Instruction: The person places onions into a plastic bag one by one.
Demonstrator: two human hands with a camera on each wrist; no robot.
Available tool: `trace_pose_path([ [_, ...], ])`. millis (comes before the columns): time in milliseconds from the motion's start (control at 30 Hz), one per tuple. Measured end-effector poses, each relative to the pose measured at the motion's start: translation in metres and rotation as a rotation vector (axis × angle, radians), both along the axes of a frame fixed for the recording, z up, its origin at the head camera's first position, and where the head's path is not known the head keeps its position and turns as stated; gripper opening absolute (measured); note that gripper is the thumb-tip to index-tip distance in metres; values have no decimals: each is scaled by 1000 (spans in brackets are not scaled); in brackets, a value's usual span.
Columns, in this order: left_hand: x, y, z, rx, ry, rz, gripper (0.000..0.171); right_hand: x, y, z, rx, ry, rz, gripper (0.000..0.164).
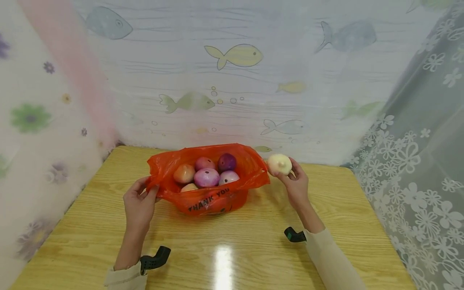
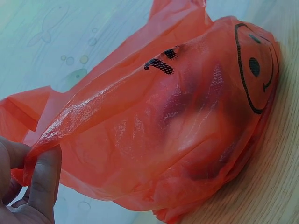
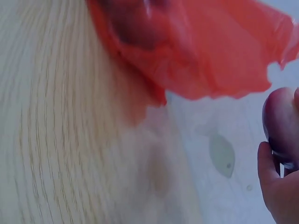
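Note:
A red plastic bag (image 1: pixel 214 201) printed with "THANK YOU" and a smiley stands on the table with its mouth spread wide. Several round turnips (image 1: pixel 207 177), purple with paler parts, lie inside it. My left hand (image 1: pixel 139 201) pinches the bag's left edge between thumb and fingers, also plain in the left wrist view. To the right of the bag, my right hand (image 1: pixel 297 181) holds another turnip (image 1: pixel 279 164) above the table's back edge. It shows a cream side with a small nub in the head view and a purple side in the right wrist view.
The light wood table (image 1: pixel 272 241) runs up to a white backdrop (image 1: pixel 232 80) patterned with fish. A floral sheet hangs at the left, and a lace-like curtain (image 1: pixel 417 161) hangs at the right. Black camera mounts (image 1: pixel 156 259) stick out from both wrists.

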State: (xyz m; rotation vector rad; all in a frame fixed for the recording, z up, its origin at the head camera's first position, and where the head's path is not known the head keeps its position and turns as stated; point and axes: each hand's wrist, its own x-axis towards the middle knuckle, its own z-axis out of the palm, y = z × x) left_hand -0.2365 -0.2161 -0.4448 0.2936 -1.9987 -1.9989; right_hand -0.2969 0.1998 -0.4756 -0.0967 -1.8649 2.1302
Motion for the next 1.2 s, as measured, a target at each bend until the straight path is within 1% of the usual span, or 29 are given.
trace_pose_path([
  [333,1,0,-1,18,12,-1,22,28,-11,27,-85,34,16,67],
  [433,1,0,-1,8,-2,-6,23,35,-14,33,-102,48,20,68],
  [500,1,0,0,2,-13,-11,25,39,-18,37,-117,73,21,67],
  [600,1,-1,1,-3,-21,-17,27,45,-26,41,-118,146,12,67],
  [700,0,-1,2,17,-9,-14,25,51,-37,42,-115,237,21,70],
  [767,0,0,2,17,-2,-12,23,55,-45,40,-112,285,48,71],
  [833,0,0,3,25,6,-13,22,58,-53,38,-111,314,89,72],
  [1000,-1,0,5,28,8,-21,21,62,-71,31,-87,332,162,73],
  [1200,-2,1,6,42,9,-25,21,62,-91,27,-45,338,209,73],
])
